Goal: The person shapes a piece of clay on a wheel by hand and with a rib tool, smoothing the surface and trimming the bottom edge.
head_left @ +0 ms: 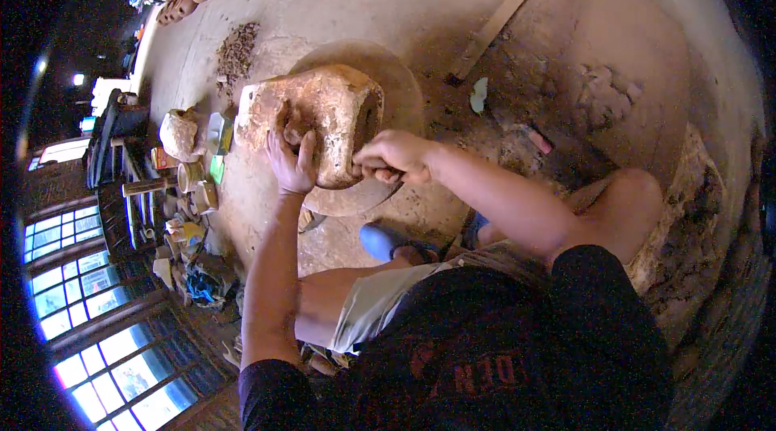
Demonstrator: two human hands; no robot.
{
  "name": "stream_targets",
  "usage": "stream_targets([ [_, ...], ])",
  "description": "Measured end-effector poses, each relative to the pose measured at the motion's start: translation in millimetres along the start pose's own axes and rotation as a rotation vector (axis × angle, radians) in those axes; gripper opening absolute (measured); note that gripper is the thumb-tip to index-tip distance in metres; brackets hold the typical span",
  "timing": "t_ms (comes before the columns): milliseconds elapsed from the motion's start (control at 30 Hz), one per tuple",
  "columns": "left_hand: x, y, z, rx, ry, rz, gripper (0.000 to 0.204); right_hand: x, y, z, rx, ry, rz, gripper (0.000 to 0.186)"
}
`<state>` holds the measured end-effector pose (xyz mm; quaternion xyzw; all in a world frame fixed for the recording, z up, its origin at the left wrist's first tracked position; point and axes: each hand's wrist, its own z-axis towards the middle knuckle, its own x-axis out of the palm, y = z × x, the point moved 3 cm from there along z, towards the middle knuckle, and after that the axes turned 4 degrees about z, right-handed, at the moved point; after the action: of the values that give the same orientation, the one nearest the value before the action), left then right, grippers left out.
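A large pale, brown-stained block, perhaps a mould, rests on a round wheel-like disc in front of me. Its right side has a dark hollow. A brown clay lump sticks up from the top face. My left hand lies against that face with fingers spread, its fingertips beside the lump. At the block's near right edge, my right hand is closed with curled fingers. Whatever it may grip is hidden by the fingers.
On the left stand a whitish lump, a mallet and several small pots. A wooden board lies at the far right. Nearer are a red-ended tool and clay scraps. My blue shoe is close to the disc.
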<state>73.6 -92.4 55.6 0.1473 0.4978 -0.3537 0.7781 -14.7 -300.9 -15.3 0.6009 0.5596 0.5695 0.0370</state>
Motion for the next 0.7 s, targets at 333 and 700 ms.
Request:
stream_targets([
  [333,0,-2,8,-0.153,0.043,-0.203,0.063,-53,57,-47,-0.277,-0.357,-0.143,0.029],
  [700,1,-5,5,-0.234,0.049,-0.035,0.065,-14,74,-27,-0.505,-0.573,-1.469,0.024],
])
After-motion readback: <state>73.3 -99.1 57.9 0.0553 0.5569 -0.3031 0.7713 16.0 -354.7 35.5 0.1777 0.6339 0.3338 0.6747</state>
